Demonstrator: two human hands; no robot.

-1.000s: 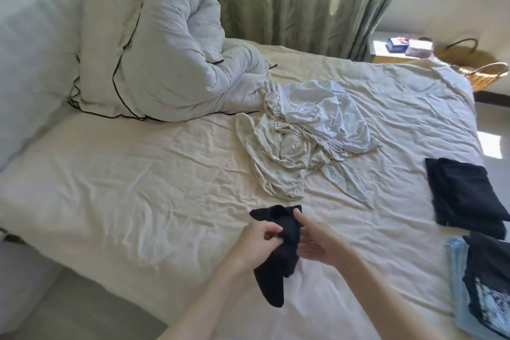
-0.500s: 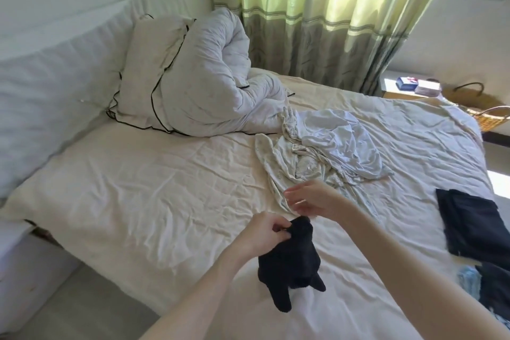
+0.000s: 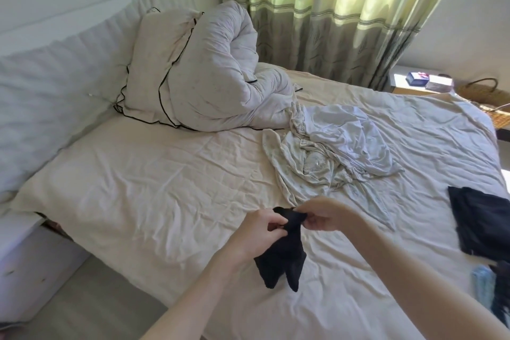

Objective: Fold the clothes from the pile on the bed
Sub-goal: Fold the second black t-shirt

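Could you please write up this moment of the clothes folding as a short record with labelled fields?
held item: black socks, hanging over the bed
left hand: pinches the socks' top
right hand: pinches the same top edge
unfolded pile: pale garments, crumpled mid-bed
folded: dark garment at the right edge
bedding: duvet rolled up against the pillow
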